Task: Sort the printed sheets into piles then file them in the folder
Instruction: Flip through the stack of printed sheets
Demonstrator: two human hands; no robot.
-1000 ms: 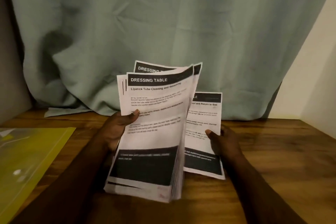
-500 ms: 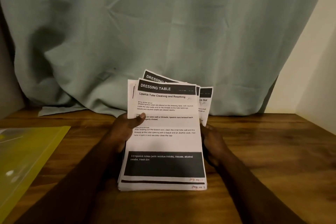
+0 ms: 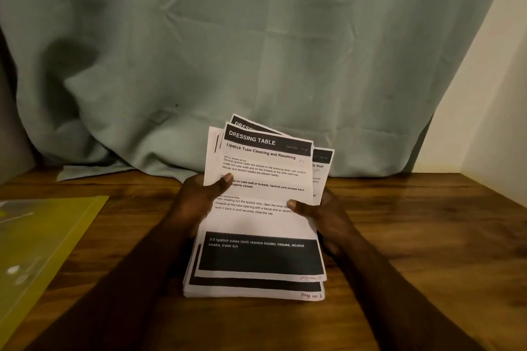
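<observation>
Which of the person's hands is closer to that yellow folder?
Left. The left hand grips the sheets at their left edge, toward the yellow folder; the right hand grips their right edge, farther off.

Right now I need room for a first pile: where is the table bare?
Bare table lies right of the right hand, up to the wall. A narrower strip runs between yellow folder and left hand. Crowded in the middle: both hands hold the stack.
</observation>
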